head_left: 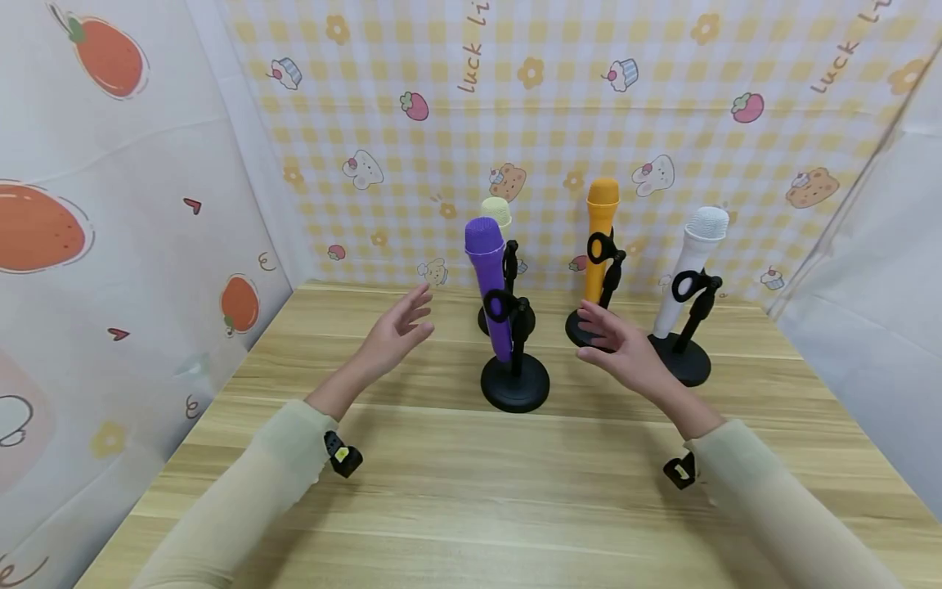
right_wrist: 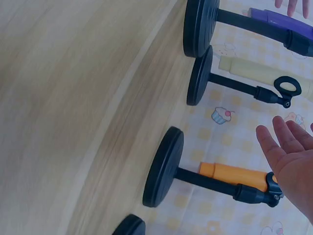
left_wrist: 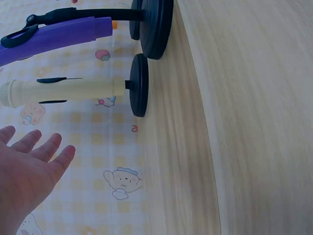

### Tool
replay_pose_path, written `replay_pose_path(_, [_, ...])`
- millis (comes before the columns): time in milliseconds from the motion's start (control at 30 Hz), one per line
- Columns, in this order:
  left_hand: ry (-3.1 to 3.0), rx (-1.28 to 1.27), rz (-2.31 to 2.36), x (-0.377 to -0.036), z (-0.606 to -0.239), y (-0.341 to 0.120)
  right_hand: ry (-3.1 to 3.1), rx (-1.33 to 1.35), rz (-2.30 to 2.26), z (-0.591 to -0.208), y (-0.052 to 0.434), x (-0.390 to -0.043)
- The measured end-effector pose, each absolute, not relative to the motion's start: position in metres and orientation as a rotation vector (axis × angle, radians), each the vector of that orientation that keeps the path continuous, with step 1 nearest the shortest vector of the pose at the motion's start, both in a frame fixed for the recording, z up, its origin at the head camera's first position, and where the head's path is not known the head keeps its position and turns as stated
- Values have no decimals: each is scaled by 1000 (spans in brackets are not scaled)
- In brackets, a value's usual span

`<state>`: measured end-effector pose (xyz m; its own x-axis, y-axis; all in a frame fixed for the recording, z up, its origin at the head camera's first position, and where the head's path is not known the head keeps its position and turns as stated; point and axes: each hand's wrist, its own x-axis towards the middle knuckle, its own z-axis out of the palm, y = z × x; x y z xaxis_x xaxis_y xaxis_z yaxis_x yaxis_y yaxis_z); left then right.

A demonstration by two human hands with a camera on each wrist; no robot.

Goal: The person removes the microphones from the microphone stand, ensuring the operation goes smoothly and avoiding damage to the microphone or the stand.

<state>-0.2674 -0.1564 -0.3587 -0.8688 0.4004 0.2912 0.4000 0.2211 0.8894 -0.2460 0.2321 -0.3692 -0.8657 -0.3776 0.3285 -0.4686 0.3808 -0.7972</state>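
Flanking the purple microphone on its stand at the worktop centre, left hand and right hand hover open, empty. A sideways knock could topple the top-heavy stand.

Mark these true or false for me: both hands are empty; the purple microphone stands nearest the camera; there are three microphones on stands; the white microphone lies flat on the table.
1. Both the left hand and right hand are empty: true.
2. The purple plastic microphone stands nearest: true.
3. Three microphones: false; four, with the cream microphone and orange microphone.
4. The white microphone lies flat on the wooden table: false; it sits tilted in its black stand.
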Motion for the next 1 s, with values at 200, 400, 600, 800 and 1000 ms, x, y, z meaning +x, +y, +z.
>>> replay_pose_path(200, [2407, 763, 1893, -268, -356, -149, -2459, 763, 1674, -373, 224, -248])
replay_pose_path(400, [2389, 762, 1957, -270, -356, -144, -2400, 771, 1747, -379, 216, -250])
replay_pose_path(600, [2398, 775, 1990, -272, -355, -138, -2361, 737, 1824, -381, 206, -250])
replay_pose_path(800, [2292, 784, 2103, -274, -354, -131, -2319, 720, 1909, -386, 195, -252])
replay_pose_path(1000, [2231, 789, 2164, -273, -351, -125, -2315, 718, 1955, -389, 184, -252])
